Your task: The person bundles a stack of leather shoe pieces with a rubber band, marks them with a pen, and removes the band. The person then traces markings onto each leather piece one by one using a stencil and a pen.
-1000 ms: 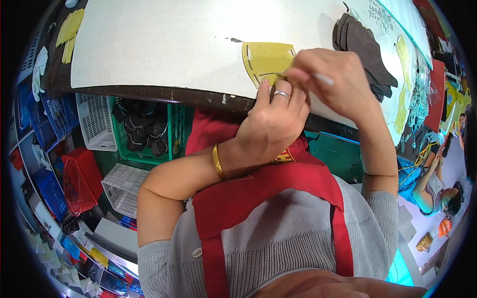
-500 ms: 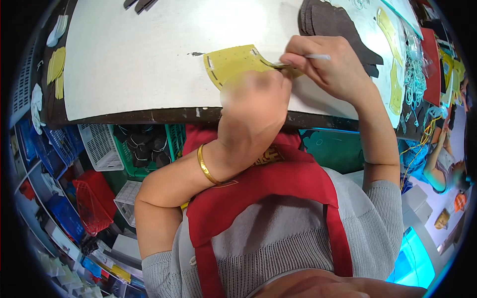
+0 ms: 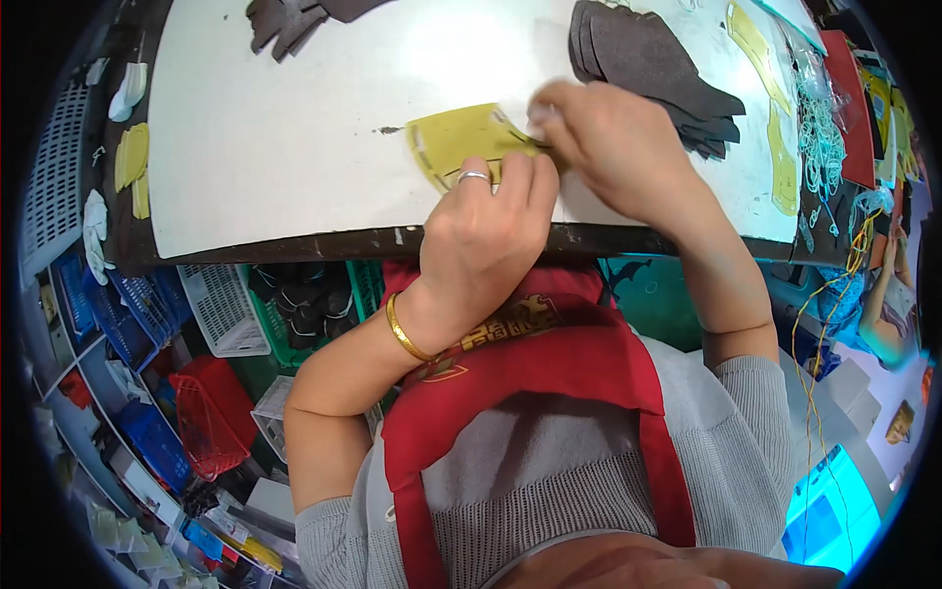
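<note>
Our left hand (image 3: 486,245) pressed flat, fingers extended, on the yellow cut piece (image 3: 461,142) at the white table (image 3: 275,147) edge, pinning it steady; our right hand (image 3: 613,147), at its three o'clock, pinched closed at its edge. Dark grey pieces (image 3: 648,59) lay stacked at one o'clock

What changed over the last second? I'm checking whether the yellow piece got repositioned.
The left hand lowered onto the yellow piece, pinning its near edge. The right hand stayed at its right end. The piece remained flat on the white tabletop, the dark stack beside it.
</note>
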`<state>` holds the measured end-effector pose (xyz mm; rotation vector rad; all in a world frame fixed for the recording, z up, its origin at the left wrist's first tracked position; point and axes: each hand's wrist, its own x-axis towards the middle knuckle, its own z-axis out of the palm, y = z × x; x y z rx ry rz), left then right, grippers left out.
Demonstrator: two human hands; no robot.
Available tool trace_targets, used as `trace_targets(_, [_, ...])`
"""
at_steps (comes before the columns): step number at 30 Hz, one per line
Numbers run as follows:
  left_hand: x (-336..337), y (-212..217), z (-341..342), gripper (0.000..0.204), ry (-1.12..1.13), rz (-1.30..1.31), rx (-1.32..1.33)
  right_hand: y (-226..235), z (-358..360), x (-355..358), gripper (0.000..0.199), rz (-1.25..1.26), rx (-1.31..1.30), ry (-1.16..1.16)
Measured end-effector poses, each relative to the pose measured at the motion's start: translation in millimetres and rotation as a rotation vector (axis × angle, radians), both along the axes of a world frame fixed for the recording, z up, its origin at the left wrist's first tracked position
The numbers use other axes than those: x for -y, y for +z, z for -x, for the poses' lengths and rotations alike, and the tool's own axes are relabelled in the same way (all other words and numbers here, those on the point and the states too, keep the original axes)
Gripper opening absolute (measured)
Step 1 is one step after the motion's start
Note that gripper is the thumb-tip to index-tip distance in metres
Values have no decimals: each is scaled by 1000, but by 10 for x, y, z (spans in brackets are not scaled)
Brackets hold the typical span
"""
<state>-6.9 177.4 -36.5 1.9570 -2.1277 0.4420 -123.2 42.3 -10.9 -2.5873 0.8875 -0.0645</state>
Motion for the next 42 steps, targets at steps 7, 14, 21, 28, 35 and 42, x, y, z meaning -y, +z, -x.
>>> trace_targets(7, [450,7,-675,20,-118,16,-231,159,604,401,17,-502,404,-287])
trace_targets(14, [423,-119,-1020,20,-12,-48,-221,221,834,448,21,-173,665,-512])
trace_targets(21, [-381,-128,-554,25,-163,114,-419,-40,187,-37,22,-393,421,-192])
trace_targets(28, [-491,-177,-623,26,-56,106,-540,-186,-22,-194,19,-301,195,-22])
trace_targets(35, [-444,-36,-541,35,-33,-33,-280,-171,23,-83,22,-239,219,1])
trace_targets(42, [-348,65,-507,43,-85,-121,-115,-102,300,-50,22,-267,225,-143])
